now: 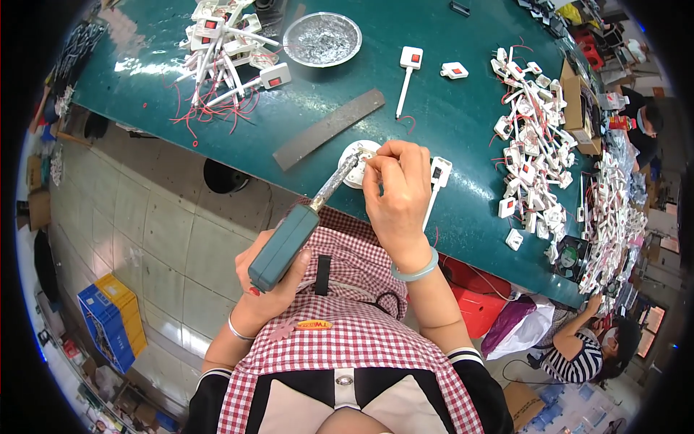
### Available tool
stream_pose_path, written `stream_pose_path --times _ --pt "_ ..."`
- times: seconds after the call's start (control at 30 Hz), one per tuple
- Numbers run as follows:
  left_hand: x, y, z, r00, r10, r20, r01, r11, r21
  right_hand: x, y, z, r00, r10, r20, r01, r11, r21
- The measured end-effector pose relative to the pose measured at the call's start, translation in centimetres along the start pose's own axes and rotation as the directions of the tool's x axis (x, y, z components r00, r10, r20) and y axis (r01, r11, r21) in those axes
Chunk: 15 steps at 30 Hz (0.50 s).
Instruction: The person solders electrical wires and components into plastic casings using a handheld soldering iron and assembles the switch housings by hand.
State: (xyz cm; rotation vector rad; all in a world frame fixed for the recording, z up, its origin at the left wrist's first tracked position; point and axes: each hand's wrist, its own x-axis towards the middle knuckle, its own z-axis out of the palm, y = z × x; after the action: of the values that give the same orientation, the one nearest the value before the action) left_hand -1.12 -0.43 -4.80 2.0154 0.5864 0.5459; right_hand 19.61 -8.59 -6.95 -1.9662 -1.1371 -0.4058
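Observation:
My left hand (271, 302) is wrapped round the green body of a soldering gun (284, 247). Its metal barrel slants up and right, and the tip reaches a small white part on a round white holder (348, 152) near the table's front edge. Over that holder, my right hand (400, 194) has thumb and fingers pinched together close to the tip. Whatever they pinch is hidden behind the fingers. Beside the right hand lies a white switch housing with a stem (439, 171), partly covered by the hand.
A flat grey bar (330, 130) lies left of the holder, below a metal dish (322, 40). Piles of white switch pieces (224, 50) with red wires fill the far left and the right side (531, 137). Near the right edge, a person in a striped top (580, 356) reaches toward the table.

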Motion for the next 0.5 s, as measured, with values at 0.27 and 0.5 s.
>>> stream_pose_path --times 0.27,0.5 --pt "0.56 0.10 0.08 0.998 0.054 -0.015 -0.054 0.998 -0.011 0.37 -0.24 -0.09 0.999 0.002 0.045 0.000 0.999 -0.053" --pt "0.73 0.51 0.17 1.000 -0.001 -0.003 0.001 0.998 -0.059 0.54 -0.24 -0.19 0.998 0.003 0.059 0.000 0.999 -0.054"
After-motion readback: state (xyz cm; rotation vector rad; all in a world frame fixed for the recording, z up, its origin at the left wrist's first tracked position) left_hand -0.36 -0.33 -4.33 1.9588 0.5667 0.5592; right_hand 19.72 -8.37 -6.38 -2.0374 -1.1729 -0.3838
